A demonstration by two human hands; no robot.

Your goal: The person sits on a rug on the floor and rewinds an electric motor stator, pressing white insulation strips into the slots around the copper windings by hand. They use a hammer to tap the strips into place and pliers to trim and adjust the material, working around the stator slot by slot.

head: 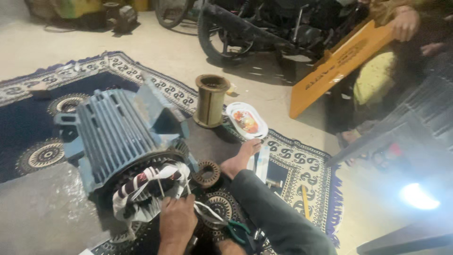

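A person sits on a patterned rug (302,156) spread on a concrete floor, seen from above. Only one of the person's hands (177,219) shows clearly, near the rug's near edge; which hand it is cannot be told for sure. Its fingers are curled closed, pinching thin white wires (207,211) at the open end of a large blue ribbed electric motor (118,132) that lies on its side on the rug. White-taped windings (146,182) bulge from that open end, touching the knuckles. Green-handled pliers (238,230) lie just beside the hand. The person's bare foot (240,158) rests near a small ring-shaped metal part (206,173). Toward the rug's far edge stand an upright brass-coloured cylinder (211,100) and a white plate of food (246,120). Another person's hand (405,23) holds an orange board (339,63).
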